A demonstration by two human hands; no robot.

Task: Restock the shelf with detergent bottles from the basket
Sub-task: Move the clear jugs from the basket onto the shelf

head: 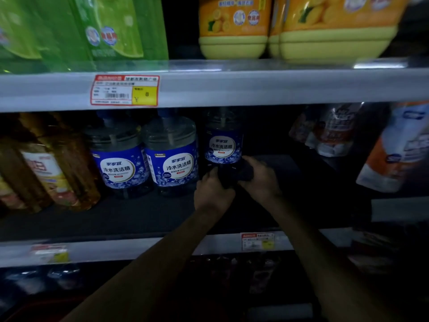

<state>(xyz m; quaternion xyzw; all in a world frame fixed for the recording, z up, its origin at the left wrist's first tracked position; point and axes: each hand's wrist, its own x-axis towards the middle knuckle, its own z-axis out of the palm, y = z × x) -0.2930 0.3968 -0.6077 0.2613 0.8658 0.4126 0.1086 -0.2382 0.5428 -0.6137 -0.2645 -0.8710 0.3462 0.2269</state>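
Observation:
A clear detergent bottle with a blue label (223, 145) stands deep on the dark middle shelf (144, 219). My left hand (212, 191) and my right hand (258, 176) both grip its base from the front, one on each side. Left of it, two matching blue-label bottles (119, 159) (171, 154) stand side by side nearer the shelf front. The basket is out of view.
Amber bottles (46, 168) fill the shelf's left end. White and orange pouches (390, 149) hang at the right. The grey shelf edge above carries a red and yellow price tag (125, 90). Green packs (92, 31) and yellow tubs (234, 29) sit on the upper shelf.

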